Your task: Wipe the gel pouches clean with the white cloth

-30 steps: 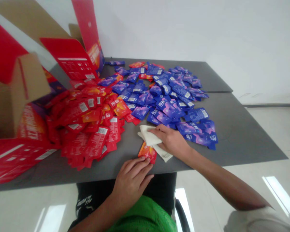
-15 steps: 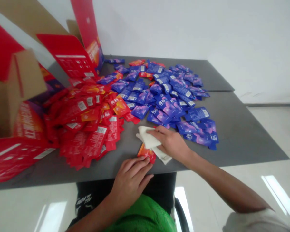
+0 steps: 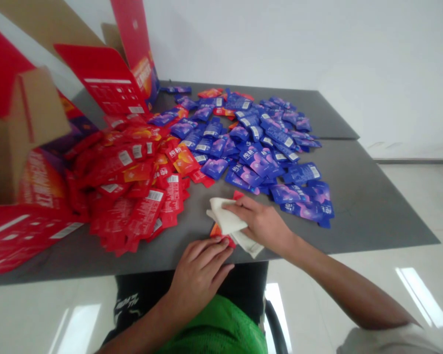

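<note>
My right hand (image 3: 264,223) is closed on a folded cream-white cloth (image 3: 224,216) near the front edge of the table. Under the cloth lies an orange-red sachet (image 3: 216,231), mostly covered. My left hand (image 3: 199,273) rests at the table edge with its fingers stretched out and flat, the fingertips pressing the sachet's lower edge against the tabletop. A bit of red (image 3: 238,195) shows beyond the cloth, beside my right fingers; whether it belongs to the same sachet I cannot tell.
A heap of red sachets (image 3: 133,172) lies on the left of the grey table (image 3: 372,211), beside open red cardboard boxes (image 3: 40,191). Purple-blue sachets (image 3: 258,157) are spread behind and right of my hands, with some red ones among them. A white wall stands behind.
My right hand and the cloth have shifted slightly down over the sachet, hiding more of it. A red bit now shows more beyond the cloth. My left hand stays in place.
</note>
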Demonstrator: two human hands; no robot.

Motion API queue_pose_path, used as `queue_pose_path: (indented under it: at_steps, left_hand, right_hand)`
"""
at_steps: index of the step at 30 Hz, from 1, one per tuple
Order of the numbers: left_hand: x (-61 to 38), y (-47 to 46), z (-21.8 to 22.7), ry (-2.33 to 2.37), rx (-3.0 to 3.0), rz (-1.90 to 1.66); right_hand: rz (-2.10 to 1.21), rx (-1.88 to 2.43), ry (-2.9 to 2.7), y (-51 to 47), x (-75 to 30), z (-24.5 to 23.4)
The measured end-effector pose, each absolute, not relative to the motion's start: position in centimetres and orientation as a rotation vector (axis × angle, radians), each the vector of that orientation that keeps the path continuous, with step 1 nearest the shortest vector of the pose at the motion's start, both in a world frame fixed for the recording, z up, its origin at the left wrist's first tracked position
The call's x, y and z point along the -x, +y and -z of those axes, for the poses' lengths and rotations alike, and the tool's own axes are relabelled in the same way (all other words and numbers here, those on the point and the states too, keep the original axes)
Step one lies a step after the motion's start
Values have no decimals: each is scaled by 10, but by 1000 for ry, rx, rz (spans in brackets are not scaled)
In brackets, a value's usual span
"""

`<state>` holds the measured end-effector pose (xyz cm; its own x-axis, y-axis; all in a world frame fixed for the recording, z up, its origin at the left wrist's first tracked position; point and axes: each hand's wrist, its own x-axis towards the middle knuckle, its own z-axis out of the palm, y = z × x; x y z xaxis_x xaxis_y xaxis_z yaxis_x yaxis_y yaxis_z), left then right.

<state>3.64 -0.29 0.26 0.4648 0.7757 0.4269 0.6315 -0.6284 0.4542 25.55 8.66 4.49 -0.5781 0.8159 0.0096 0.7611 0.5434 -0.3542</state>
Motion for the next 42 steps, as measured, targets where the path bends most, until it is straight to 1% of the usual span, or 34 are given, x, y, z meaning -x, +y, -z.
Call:
queue_pose_path:
  at_steps: [3,5,7,11,14,16,21,23,26,29,32,35,38,42]
  left_hand:
    - [-37,-2,-3,1211,-2476,-908]
    - [-37,-2,-2,1220,-2469,-892]
    - [-36,-3,-1,1220,-2471,-883]
    - [-35,-4,0,1243,-2494,-913]
    - [-35,-4,0,1253,-2494,-893]
    - [-36,-4,0,1237,-2484,-866]
    - [-36,-3,-4,1209,-2451,-857]
    - [-35,0,-11,1190,-2435,-832]
    - [-39,11,-25,1195,-2417,-757]
    - [-50,28,-35,1380,-2415,-705]
    - [-65,44,-35,1623,-2422,-600]
    - [-77,55,-31,1748,-2423,-498]
    - [-80,64,-28,1754,-2369,-440]
    - [-71,73,-28,1578,-2104,-472]
  right_hand:
    - [-291,1518,-2569,110,-264,-50]
    - [-254,1498,-2544,108,-267,-55]
    - [-292,1380,-2525,92,-265,-58]
    - [-491,1133,-2611,52,-253,-52]
    - [-574,1183,-2629,55,-249,-46]
    - [-526,1286,-2603,73,-251,-44]
    - [-284,1540,-2534,110,-266,-52]
    - [-275,1480,-2477,104,-273,-57]
    - [-290,1279,-2314,80,-286,-61]
    - [-222,1214,-2126,56,-301,-52]
    - [-180,1329,-1947,41,-315,-33]
    - [-205,1432,-1792,34,-324,-15]
    - [-227,1491,-1674,33,-328,-8]
    - [-252,1449,-1670,36,-331,-9]
